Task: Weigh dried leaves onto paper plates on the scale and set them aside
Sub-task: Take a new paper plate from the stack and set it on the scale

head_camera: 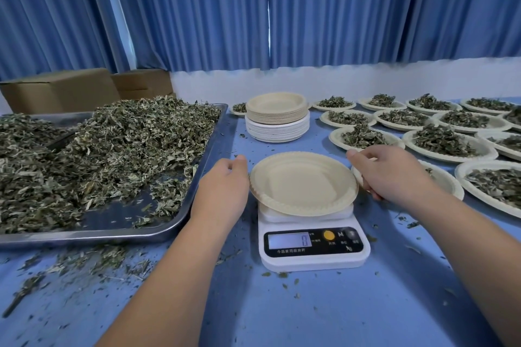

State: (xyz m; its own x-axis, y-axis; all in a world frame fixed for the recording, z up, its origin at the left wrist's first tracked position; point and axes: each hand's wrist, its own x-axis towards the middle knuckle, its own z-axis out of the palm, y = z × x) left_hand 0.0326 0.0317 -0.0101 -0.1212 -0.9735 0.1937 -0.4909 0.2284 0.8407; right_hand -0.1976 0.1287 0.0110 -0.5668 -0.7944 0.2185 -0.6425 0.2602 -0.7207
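Note:
An empty tan paper plate (303,182) lies on the white digital scale (313,245), whose display reads 0. My left hand (222,191) hovers just off the plate's left rim with its fingers loosely curled, holding nothing. My right hand (392,175) is close to the plate's right rim, thumb stretched out and fingers loosely bent, over a neighbouring plate (445,180). A steel tray (169,229) at the left holds a big heap of dried leaves (107,152).
A stack of empty plates (276,117) stands behind the scale. Several plates filled with leaves (445,141) cover the blue table's right side. Cardboard boxes (59,90) sit behind the tray. Leaf crumbs (84,262) litter the table in front.

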